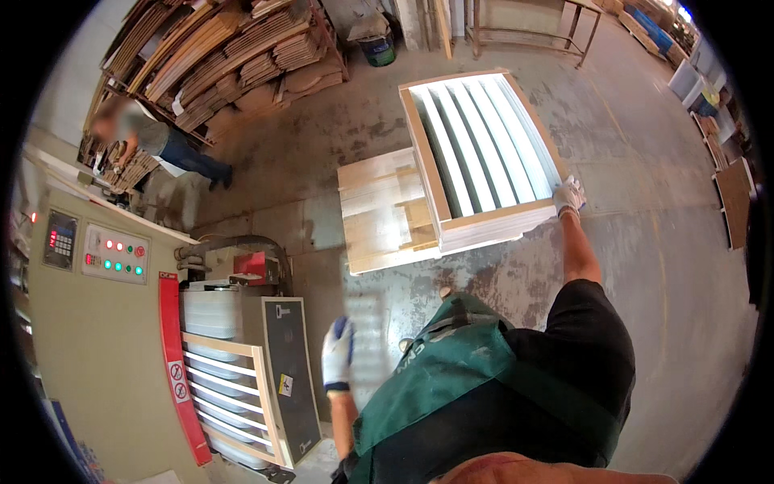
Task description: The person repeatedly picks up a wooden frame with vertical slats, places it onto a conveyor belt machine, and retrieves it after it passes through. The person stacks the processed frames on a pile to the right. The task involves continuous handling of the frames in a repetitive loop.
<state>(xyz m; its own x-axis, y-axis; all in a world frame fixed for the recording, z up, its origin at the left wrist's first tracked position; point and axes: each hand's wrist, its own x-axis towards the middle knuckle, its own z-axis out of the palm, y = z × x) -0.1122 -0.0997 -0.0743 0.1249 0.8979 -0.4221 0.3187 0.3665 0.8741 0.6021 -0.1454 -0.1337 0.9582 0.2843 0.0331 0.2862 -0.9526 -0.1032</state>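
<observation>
- Two grips, both in white gloves: the right grip point(569, 198) is at the near right corner of the stack point(496, 232), touching it as far as can be judged; whether its fingers close on the edge, I cannot tell.
- Left grip point(337, 351): released, nothing in it, hanging beside the person's apron point(447, 367), well apart from the stack.
- Stack: ahead of the person, rising from the right part of the pallet point(379, 206), whose pale boards show to its left.
- Top frame point(458, 145): lies flat, brown rim around white slats, with gaps between them.
- Handling, as a judgement: one frame is probably fairly light but broad and awkward, the rim stiff, the slats likelier to flex or scuff. Smooth faces may slide under gloves.
- Where to hold: opposite sides of the rim, one grip each, rather than a slat; a single corner would let it twist.
- To the left, another slatted frame point(268, 395) stands against the machine point(105, 347), near the left grip.
</observation>
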